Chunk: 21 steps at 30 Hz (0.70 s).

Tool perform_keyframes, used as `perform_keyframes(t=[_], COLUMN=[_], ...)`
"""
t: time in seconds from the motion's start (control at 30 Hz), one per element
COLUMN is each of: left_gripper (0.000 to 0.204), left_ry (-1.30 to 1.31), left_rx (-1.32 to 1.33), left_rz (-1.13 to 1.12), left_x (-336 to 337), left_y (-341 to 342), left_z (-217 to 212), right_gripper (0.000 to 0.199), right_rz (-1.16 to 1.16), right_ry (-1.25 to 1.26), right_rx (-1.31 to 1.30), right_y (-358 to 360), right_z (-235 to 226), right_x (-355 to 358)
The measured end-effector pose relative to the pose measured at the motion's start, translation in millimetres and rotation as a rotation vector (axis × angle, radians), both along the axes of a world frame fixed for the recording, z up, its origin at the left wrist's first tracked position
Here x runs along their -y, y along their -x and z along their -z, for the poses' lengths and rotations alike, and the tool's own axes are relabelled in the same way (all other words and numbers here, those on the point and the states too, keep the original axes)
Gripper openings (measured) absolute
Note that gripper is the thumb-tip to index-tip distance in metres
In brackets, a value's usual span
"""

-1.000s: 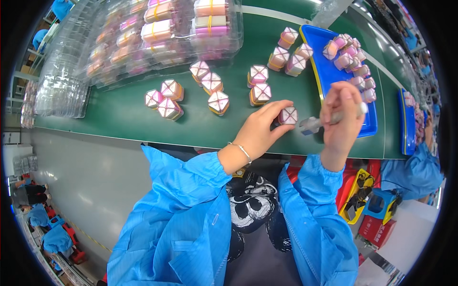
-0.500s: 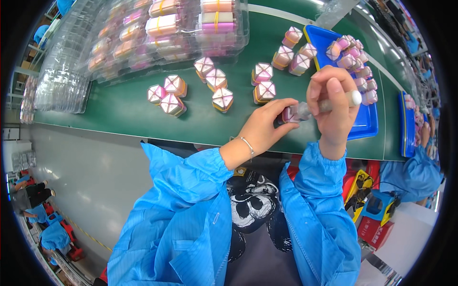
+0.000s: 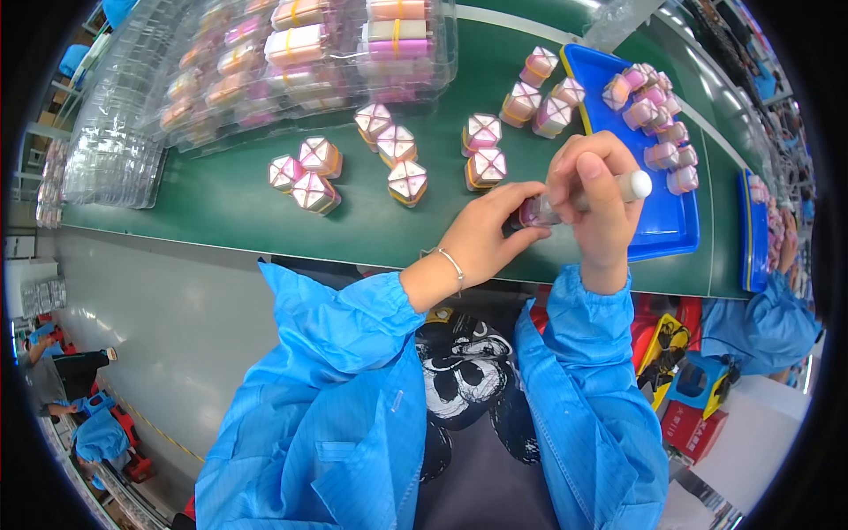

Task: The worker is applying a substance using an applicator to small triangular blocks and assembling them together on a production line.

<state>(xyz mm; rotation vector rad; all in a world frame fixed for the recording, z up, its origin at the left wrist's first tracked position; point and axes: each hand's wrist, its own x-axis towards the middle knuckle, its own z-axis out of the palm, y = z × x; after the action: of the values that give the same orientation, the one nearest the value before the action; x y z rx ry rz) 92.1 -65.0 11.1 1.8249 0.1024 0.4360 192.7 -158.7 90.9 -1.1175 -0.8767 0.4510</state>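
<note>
Green surface (image 3: 221, 208) taken as landmark. Left hand (image 3: 484, 231) raised just above its near edge, wrist bent inward, thin bracelet (image 3: 452, 265) at the wrist, fingers pinched together on a small pink cube-shaped piece (image 3: 535, 212). Right hand (image 3: 594, 196) also above the near edge, just right of the left, knuckles up, fingers curled closed around a white-tipped cylindrical tool (image 3: 629, 186) lying crosswise; tool tip side meets the pink piece between both hands. Whether tool actually touches piece: cannot tell, fingers cover the contact. Both forearms in blue sleeves (image 3: 353, 318), entering from below, converging toward the held piece.

On the surface, beyond the hands: loose pink-and-white wrapped cubes (image 3: 395, 146), in pairs and small clusters, well apart from the held piece. Blue tray (image 3: 667, 225) at the right end of the surface, just beside the right hand, with more pink cubes heaped at its far side. Clear plastic blister packs (image 3: 291, 53) along the far left of the surface, some holding banded pink and yellow blocks. Second blue tray (image 3: 751, 247) at the far right end.
</note>
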Motion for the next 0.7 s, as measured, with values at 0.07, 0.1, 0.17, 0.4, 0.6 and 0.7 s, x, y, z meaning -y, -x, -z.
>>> perform_keyframes(t=[0.07,0.1,0.17,0.4,0.6,0.7], left_gripper=[0.037,0.036,0.036,0.038,0.044,0.045], left_ry=[0.025,0.038,0.054,0.031,0.072,0.053], left_rx=[0.018,0.027,0.003,-0.001,-0.030,0.014], left_rz=[0.008,0.012,0.007,0.003,0.034,0.023], left_x=[0.0,0.3,0.9,0.7,-0.1,0.5], left_y=[0.3,0.3,0.8,1.6,2.4,1.8], left_z=[-2.3,-3.2,-3.3,-5.4,-3.7,0.7], right_gripper=[0.021,0.021,0.021,0.020,0.019,0.019], right_rz=[-0.007,0.001,0.016,0.044,0.051,0.047], right_ry=[-0.010,-0.009,-0.013,-0.030,-0.055,-0.051], right_rx=[0.013,0.004,-0.017,-0.002,-0.007,-0.001], right_y=[1.2,0.5,-0.4,0.7,0.5,1.2], right_z=[0.5,1.0,2.8,6.4,9.2,8.8], right_x=[-0.9,-0.6,-0.9,-0.8,-2.3,-2.3])
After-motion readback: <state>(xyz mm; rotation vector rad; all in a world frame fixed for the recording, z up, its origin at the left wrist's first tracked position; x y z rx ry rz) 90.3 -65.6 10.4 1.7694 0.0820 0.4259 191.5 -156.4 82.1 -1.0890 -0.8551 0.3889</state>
